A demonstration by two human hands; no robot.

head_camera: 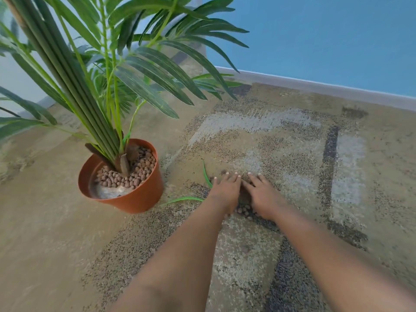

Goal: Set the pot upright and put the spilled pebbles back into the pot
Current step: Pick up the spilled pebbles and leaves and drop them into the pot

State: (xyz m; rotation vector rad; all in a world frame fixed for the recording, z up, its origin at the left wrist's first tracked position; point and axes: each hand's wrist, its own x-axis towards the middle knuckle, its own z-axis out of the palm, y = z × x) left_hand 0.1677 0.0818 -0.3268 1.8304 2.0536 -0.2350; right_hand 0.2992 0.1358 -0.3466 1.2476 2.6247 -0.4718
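Observation:
An orange plastic pot stands upright on the carpet at the left, holding a tall green palm-like plant and brown clay pebbles on one side of its top. To its right, my left hand and my right hand lie palm-down side by side on the carpet, fingers spread and angled toward each other. A small heap of spilled pebbles shows between the heels of both hands; most of it is hidden under them. I cannot tell whether either hand grips pebbles.
A patterned beige, grey and dark carpet covers the floor. A blue wall with a grey skirting board runs behind. Two loose green leaf blades lie between pot and hands. One stray pebble sits nearer me.

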